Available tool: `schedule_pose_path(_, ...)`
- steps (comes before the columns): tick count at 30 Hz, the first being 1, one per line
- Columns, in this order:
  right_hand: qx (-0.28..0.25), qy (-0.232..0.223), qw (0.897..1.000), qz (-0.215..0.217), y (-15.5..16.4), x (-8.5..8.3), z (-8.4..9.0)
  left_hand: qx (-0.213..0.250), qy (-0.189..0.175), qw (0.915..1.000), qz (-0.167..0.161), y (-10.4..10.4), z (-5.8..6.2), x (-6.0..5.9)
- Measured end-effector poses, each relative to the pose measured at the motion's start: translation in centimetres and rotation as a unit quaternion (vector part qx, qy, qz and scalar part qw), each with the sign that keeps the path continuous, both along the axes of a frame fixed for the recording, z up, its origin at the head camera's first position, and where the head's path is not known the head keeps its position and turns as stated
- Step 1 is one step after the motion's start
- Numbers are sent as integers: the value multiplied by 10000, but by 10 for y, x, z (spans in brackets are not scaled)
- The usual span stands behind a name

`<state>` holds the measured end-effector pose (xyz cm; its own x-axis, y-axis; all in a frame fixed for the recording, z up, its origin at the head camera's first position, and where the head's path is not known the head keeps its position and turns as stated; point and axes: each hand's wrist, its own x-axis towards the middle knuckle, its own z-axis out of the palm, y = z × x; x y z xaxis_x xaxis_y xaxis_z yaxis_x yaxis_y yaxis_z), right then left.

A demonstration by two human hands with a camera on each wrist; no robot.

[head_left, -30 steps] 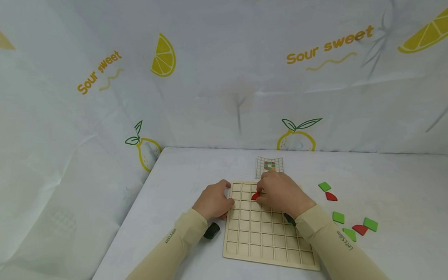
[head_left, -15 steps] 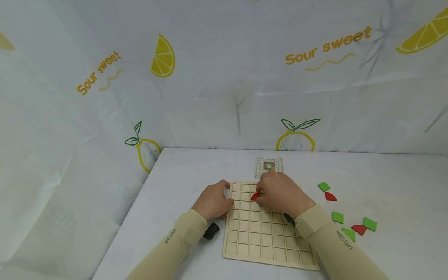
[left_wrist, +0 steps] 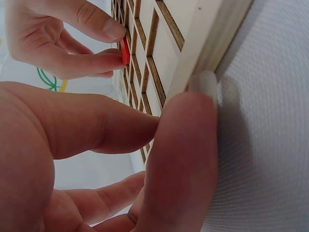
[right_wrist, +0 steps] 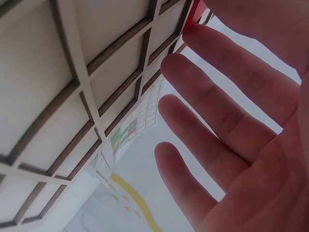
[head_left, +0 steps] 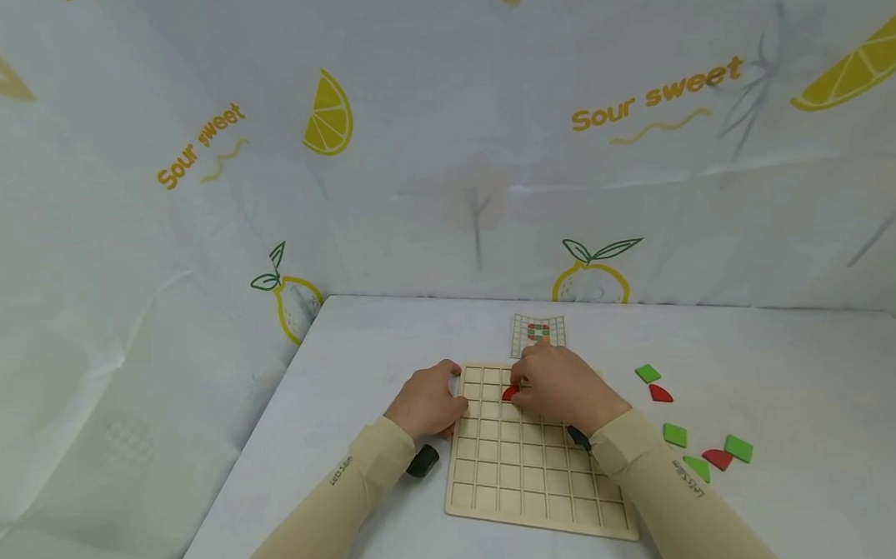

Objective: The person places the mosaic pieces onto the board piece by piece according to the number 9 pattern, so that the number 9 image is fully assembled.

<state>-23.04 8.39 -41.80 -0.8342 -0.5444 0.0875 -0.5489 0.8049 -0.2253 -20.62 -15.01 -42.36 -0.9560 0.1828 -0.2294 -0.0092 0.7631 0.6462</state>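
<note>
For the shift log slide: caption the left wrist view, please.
Left hand grips the wooden grid board's edge while the right hand's fingers pinch a red piece over it.

the square wooden grid board [head_left: 535,467] lies on the surface [head_left: 801,464] near its front edge, about midway between the left and right edges. behind the board, toward the back edge, lies the small paper pattern card [head_left: 538,332]. right of the board, loose flat red and green tiles [head_left: 707,452] lie scattered toward the right edge. the left hand [head_left: 427,404] rests at the board's left edge; the right hand [head_left: 565,387] lies over its back rows, with the flat red quarter-round tile [head_left: 510,392] in a cell there.
</note>
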Motion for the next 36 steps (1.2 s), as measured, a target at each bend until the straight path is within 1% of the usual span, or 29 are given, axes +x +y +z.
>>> schedule_pose_path(6,-80,-137,9998,-85,3,0,1,-69,-22,10000,41,1,-1,0)
schedule_pose_path(9,-215,-364,9987,-285,15,0,7,-109,-62,9999,85,3,-2,1)
schedule_pose_path(12,-266,-535,9966,-567,36,0,10,-102,-93,9998,116,5,-2,3)
schedule_pose_path(16,-146,-666,9924,-1029,77,2,10,-82,-82,9999,118,5,-1,4)
schedule_pose_path(21,13,-799,9826,-1677,126,7,13,-65,-92,9999,116,5,0,4)
schedule_pose_path(25,42,-923,9754,-2003,150,6,12,-34,-146,9998,120,2,-2,4)
schedule_pose_path(29,25,-1024,9707,-2173,162,4,10,-26,-138,9999,78,1,-3,3)
schedule_pose_path(36,77,-1146,9684,-2216,166,1,6,-29,-70,10000,41,3,-3,2)
